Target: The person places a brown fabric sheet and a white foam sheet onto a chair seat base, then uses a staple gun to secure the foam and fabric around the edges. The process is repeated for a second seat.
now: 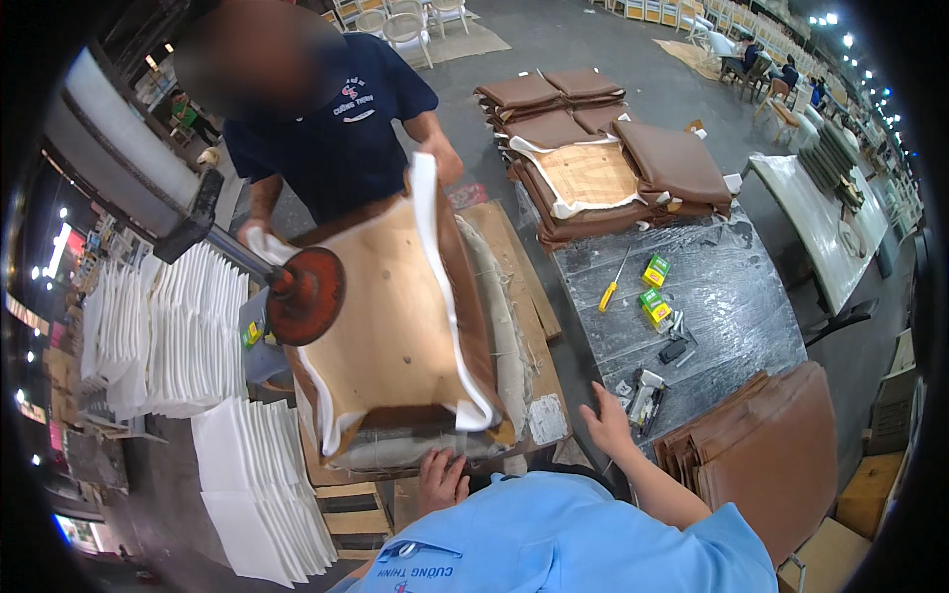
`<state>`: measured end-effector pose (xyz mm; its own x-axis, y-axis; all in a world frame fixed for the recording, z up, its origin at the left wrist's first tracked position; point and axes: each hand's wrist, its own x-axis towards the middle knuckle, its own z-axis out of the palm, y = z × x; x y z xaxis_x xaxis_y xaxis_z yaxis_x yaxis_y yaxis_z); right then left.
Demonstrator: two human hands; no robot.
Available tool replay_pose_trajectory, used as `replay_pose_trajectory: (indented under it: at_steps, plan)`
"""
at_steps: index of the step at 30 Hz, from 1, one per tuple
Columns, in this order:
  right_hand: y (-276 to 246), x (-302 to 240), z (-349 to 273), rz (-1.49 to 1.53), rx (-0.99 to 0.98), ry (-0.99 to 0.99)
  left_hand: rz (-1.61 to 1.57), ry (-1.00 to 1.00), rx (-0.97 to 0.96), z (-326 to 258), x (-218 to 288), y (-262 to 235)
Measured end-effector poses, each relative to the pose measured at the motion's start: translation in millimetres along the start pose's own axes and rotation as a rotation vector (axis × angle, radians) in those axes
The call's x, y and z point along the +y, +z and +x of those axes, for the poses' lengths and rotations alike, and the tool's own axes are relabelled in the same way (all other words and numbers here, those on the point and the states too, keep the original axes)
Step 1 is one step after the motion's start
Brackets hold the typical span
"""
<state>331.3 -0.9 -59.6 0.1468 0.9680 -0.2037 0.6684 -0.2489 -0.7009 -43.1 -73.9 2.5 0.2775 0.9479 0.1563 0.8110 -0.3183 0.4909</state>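
Note:
My left hand (442,482) rests with its fingers against the near edge of a grey padded block (499,336); it grips nothing that I can see. Out to the right, my right hand (605,423) is open, fingers apart and nothing in it, near a staple gun (647,393) on the table. On the padded block lies an upturned brown chair seat (395,287), its wooden base showing and white padding along its edges. A co-worker opposite has both hands at its far side. A round red press disc (306,296) on a metal rod hangs over the seat's left part.
The dark wrapped table (732,296) bears a yellow-handled screwdriver (609,295), green-yellow boxes (655,307) and stacked brown seats (672,163). Brown covering sheets (766,445) are piled at the near right. White sheet stacks (262,494) stand left. The co-worker (336,128) stands across from me.

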Motion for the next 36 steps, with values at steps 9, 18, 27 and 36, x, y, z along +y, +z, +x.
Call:
replay_pose_trajectory:
  at_steps: [9,18,27,36]
  plan:
    - [-26.5,54.3,-89.6,-0.048,0.088,0.190,-0.052,0.028,-0.077,63.7,-1.7,22.3]
    - [-142.1,58.0,-116.4,-0.039,0.632,0.340,0.058,-0.009,-0.224,109.4,23.0,53.0]
    - [-264.9,171.9,-136.9,-0.217,1.102,1.069,-0.057,0.012,-0.222,111.8,22.2,64.6]
    - [-294.4,182.0,-92.3,-0.232,0.971,1.232,-0.021,-0.026,-0.255,105.0,13.1,61.2]
